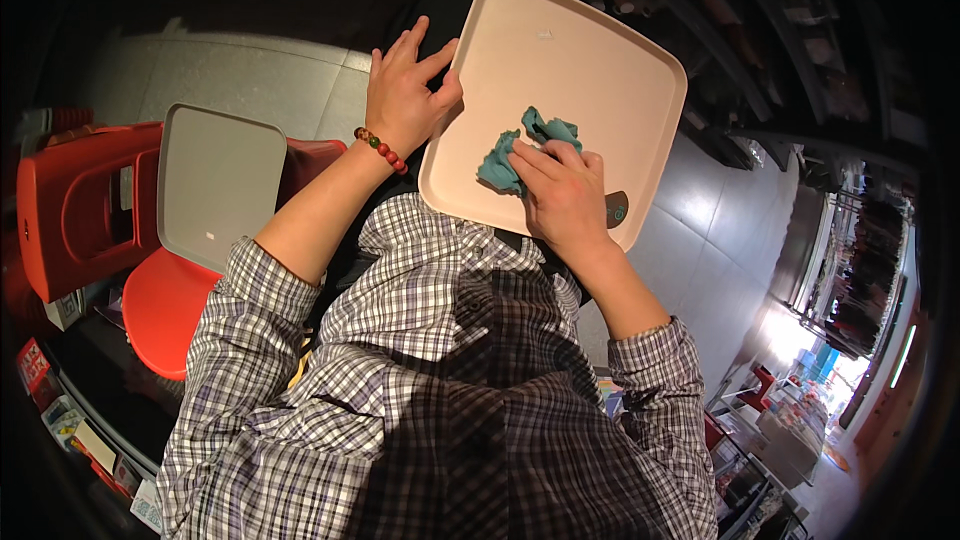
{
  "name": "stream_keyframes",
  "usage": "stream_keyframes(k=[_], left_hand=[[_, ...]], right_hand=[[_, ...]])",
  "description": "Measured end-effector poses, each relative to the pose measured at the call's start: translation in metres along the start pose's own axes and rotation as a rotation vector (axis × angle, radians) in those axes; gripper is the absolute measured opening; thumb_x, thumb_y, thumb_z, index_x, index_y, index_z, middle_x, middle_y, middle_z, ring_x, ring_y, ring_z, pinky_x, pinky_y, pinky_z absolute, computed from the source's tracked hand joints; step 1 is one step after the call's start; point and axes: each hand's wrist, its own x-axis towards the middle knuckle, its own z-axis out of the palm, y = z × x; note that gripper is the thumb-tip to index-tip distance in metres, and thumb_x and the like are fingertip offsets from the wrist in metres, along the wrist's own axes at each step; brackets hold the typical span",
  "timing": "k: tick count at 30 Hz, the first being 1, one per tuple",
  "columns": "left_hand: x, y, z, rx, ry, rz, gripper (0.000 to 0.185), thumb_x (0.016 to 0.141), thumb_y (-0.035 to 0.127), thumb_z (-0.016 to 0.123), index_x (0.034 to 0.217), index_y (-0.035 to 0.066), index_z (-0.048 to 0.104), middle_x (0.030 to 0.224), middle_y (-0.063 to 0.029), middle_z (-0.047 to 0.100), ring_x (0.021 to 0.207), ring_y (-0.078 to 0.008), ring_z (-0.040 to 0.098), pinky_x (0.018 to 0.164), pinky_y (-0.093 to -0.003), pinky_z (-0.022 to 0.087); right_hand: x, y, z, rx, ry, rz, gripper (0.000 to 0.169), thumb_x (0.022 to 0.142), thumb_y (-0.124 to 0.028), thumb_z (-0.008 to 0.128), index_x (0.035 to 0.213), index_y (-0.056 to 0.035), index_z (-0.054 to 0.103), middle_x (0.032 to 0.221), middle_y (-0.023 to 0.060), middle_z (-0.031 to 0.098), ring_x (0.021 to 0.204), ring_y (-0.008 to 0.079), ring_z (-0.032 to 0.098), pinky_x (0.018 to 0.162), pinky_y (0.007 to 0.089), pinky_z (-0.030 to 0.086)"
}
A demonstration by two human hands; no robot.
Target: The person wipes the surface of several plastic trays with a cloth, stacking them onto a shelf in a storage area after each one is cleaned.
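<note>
A beige plastic tray [577, 90] with a raised rim lies tilted in front of my torso, its lower edge close to my checked shirt [420, 300]. My right hand [566, 191] presses a crumpled teal cloth [501, 165] against the tray's surface, fingertips bent into the fabric. A dark oval marking [616, 210] shows near the tray's lower right corner, and a small pale label [544, 34] near its top. At the tray's left rim is my left hand [409, 90], fingers spread, with thumb and index finger touching the edge. What supports the tray is hidden.
On my left, a second, grey tray [217, 180] leans on a red plastic chair [161, 307]. Another red chair back [90, 210] stands beside it. Grey floor tiles [697, 195] show at right, near dark shelving [750, 37] and a rack [855, 277].
</note>
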Motion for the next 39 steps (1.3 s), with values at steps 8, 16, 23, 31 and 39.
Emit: stream_keyframes(k=[8, 16, 23, 31, 39], left_hand=[[-0.001, -0.002, 0.000, 0.000, -0.024, 0.003, 0.044, 0.089, 0.033, 0.064, 0.131, 0.022, 0.071, 0.153, -0.0216, 0.048, 0.140, -0.0416, 0.047, 0.116, -0.0649, 0.030], [-0.001, 0.001, 0.000, 0.003, -0.022, -0.001, 0.044, 0.089, 0.033, 0.064, 0.131, 0.023, 0.071, 0.153, -0.0215, 0.049, 0.139, -0.0415, 0.048, 0.115, -0.0657, 0.030], [-0.003, 0.003, 0.000, 0.037, -0.007, 0.012, 0.044, 0.088, 0.032, 0.065, 0.131, 0.024, 0.071, 0.153, -0.0214, 0.048, 0.140, -0.0414, 0.047, 0.115, -0.0656, 0.030], [0.001, 0.004, -0.002, 0.043, 0.033, -0.032, 0.043, 0.086, 0.025, 0.072, 0.129, 0.019, 0.072, 0.150, -0.0235, 0.051, 0.117, -0.0373, 0.065, 0.107, -0.0503, 0.045], [-0.004, 0.040, -0.012, 0.054, -0.228, -0.262, 0.054, 0.088, 0.022, 0.070, 0.139, 0.008, 0.059, 0.160, -0.0256, 0.031, 0.146, -0.0466, 0.032, 0.112, -0.0688, 0.031]], right_hand=[[0.040, -0.026, 0.021, 0.077, 0.048, -0.075, 0.038, 0.076, -0.010, 0.071, 0.114, -0.0117, 0.073, 0.126, -0.0032, 0.071, 0.106, 0.0203, 0.062, 0.089, 0.0405, 0.041], [0.024, -0.017, 0.014, 0.005, 0.067, -0.052, 0.036, 0.076, -0.008, 0.069, 0.112, -0.0096, 0.073, 0.123, -0.0010, 0.071, 0.108, 0.0199, 0.062, 0.089, 0.0402, 0.041], [0.011, -0.007, 0.001, 0.018, -0.006, -0.044, 0.037, 0.075, -0.006, 0.070, 0.112, -0.0122, 0.073, 0.120, -0.0002, 0.072, 0.108, 0.0207, 0.062, 0.091, 0.0415, 0.041], [-0.042, 0.082, -0.033, 0.152, 0.501, 0.416, 0.037, 0.092, 0.005, 0.055, 0.125, -0.0052, 0.067, 0.109, 0.0123, 0.071, 0.105, 0.0275, 0.065, 0.096, 0.0379, 0.050], [-0.086, 0.186, -0.001, 0.824, 0.864, 1.098, 0.040, 0.107, -0.033, 0.052, 0.122, 0.0004, 0.066, 0.119, 0.0110, 0.070, 0.107, 0.0219, 0.064, 0.095, 0.0398, 0.051]])
